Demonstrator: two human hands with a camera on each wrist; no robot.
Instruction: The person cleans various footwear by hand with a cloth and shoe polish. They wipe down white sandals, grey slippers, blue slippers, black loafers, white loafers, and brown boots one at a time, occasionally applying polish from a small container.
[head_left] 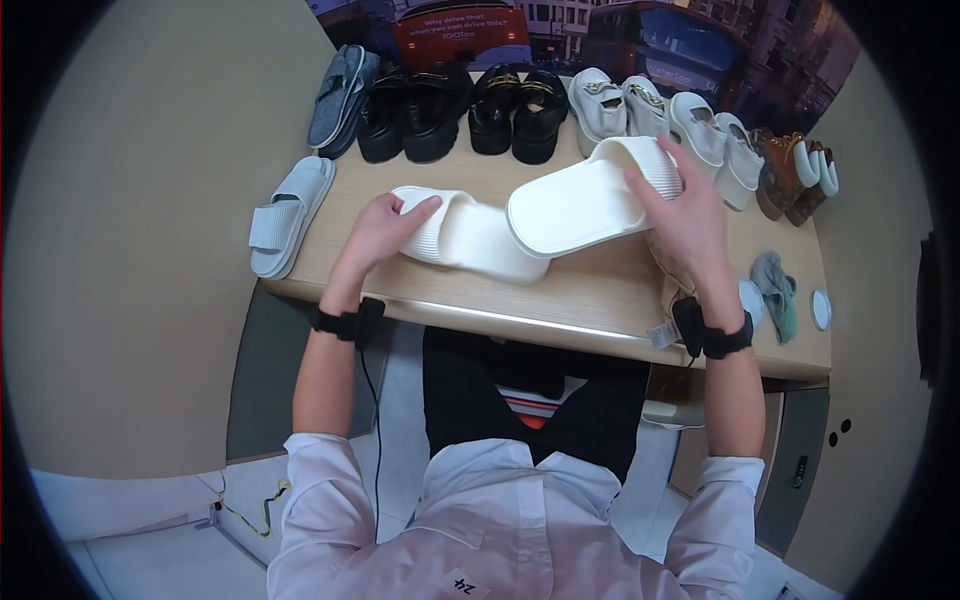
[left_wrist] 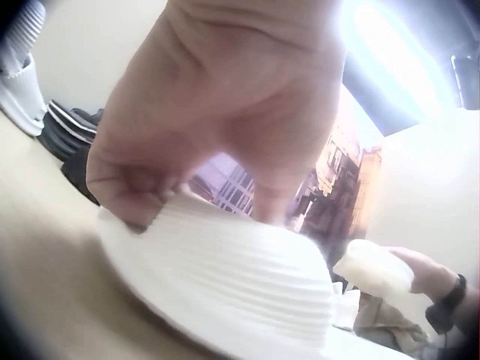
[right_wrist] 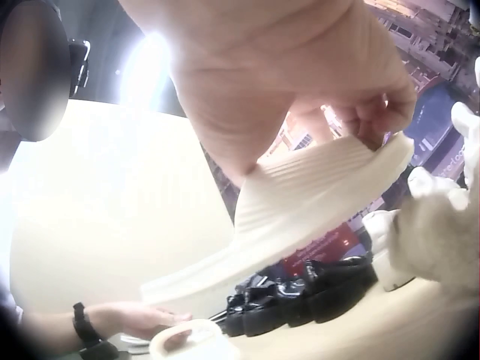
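Two white slide slippers with ribbed straps are in my hands. In the head view my left hand [head_left: 388, 232] grips one white slipper [head_left: 492, 242] by its strap, with the sole low over the tabletop. In the left wrist view the thumb and fingers are at the edges of this ribbed strap [left_wrist: 232, 262]. My right hand [head_left: 697, 215] holds the other white slipper [head_left: 570, 208] around its strap end, raised off the table and tilted. The raised slipper's toe end overlaps the lower one in the head view. From the right wrist view its side and sole edge [right_wrist: 247, 259] show.
Along the back of the wooden table [head_left: 400, 300] stand grey slippers [head_left: 340, 95], black shoes [head_left: 437, 110], white shoes [head_left: 598, 105] and brown boots [head_left: 785, 172]. Light blue slides [head_left: 292, 215] lie at the left edge. Beige cloth [head_left: 676, 285] and a green furry item [head_left: 775, 295] lie at the right.
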